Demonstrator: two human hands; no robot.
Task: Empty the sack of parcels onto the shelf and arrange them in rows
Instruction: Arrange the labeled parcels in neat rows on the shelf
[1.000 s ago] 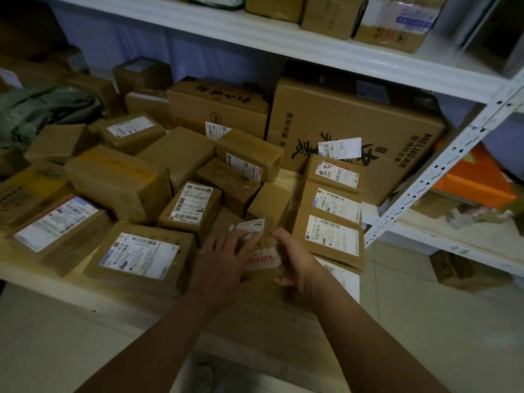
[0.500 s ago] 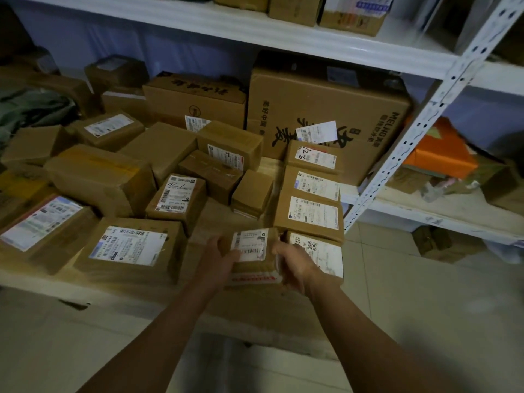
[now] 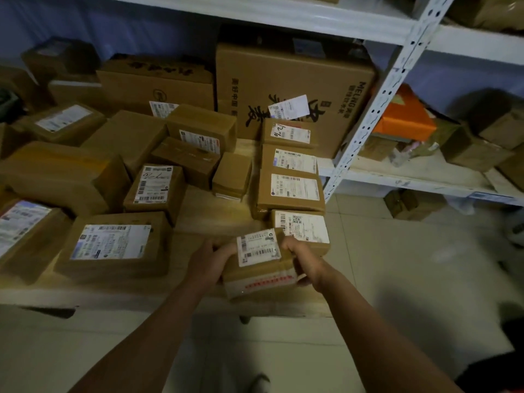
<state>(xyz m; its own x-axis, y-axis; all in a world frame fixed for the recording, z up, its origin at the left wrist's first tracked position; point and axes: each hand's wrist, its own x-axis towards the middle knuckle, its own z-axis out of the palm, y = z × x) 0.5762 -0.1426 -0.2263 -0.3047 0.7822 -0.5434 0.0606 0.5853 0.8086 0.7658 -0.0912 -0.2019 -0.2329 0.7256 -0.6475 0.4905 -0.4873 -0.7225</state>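
A small brown parcel [image 3: 259, 265] with a white label on top and red-printed tape on its near side is held at the front edge of the wooden shelf [image 3: 215, 211]. My left hand [image 3: 208, 260] grips its left side and my right hand [image 3: 304, 260] grips its right side. Just behind my right hand, a row of labelled parcels [image 3: 292, 188] runs back toward a large printed carton [image 3: 295, 89]. Many more brown parcels [image 3: 113, 245] lie loosely over the left part of the shelf. No sack is in view.
A white perforated upright [image 3: 377, 109] stands right of the parcel row. Beyond it a lower white shelf [image 3: 419, 177] carries an orange package [image 3: 402, 117] and more boxes. A white shelf board [image 3: 255, 9] runs overhead. Tiled floor [image 3: 411, 265] lies below right.
Both hands have drawn the small parcel toward me to the shelf's front edge and turned its label upward. The view has shifted to the right.
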